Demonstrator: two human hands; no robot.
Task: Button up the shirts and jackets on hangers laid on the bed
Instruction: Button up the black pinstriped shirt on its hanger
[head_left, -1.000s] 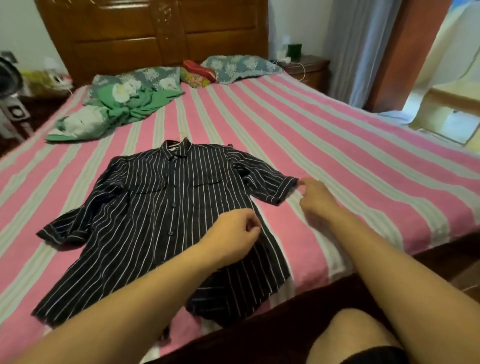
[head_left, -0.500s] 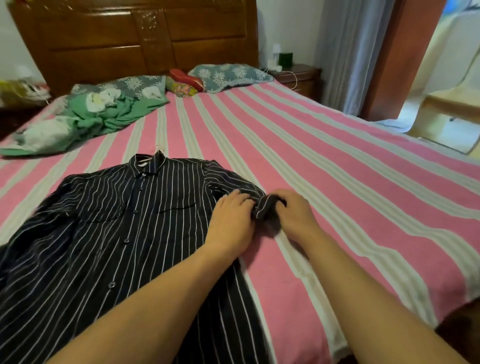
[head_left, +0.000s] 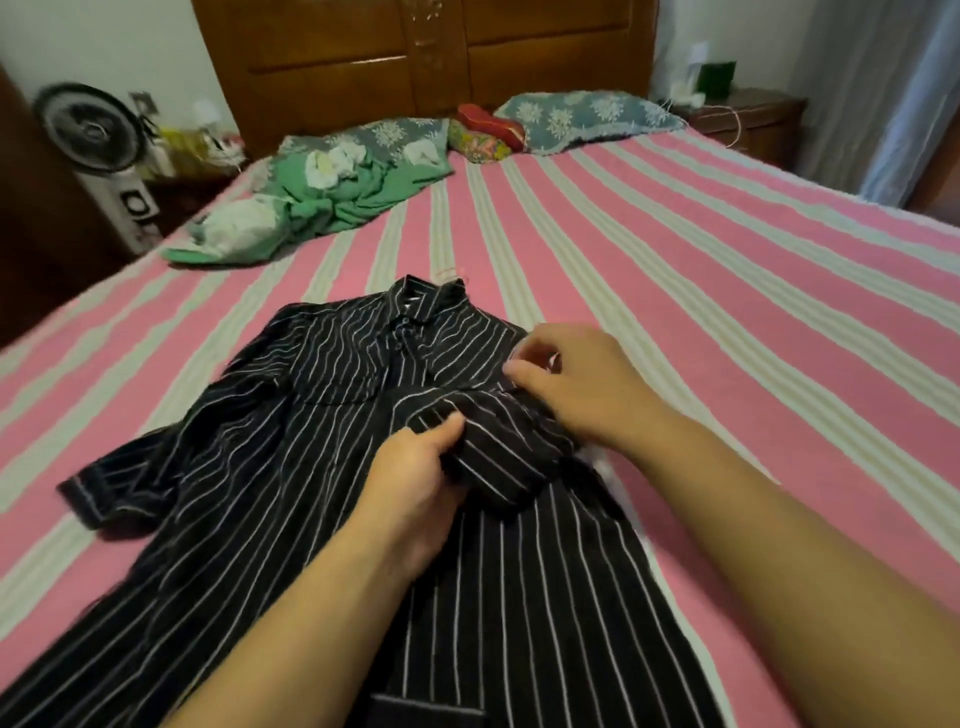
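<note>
Both hands (head_left: 415, 483) (head_left: 582, 384) grip the striped shirt (head_left: 291, 457), collar pointing toward headboard (head_left: 426, 57).

Pretty dim room, soft flat light that seems to come in from the right by the curtain (head_left: 883, 93), so shadows under the forearms are faint and there's no real glare anywhere. Wide-angle lens bends the bed (head_left: 727, 291) stripes and the headboard (head_left: 426, 57) toward the edges. Bottom-left of the striped shirt (head_left: 249, 467) smears with motion blur, and the fan (head_left: 93, 127) looks soft.
</note>
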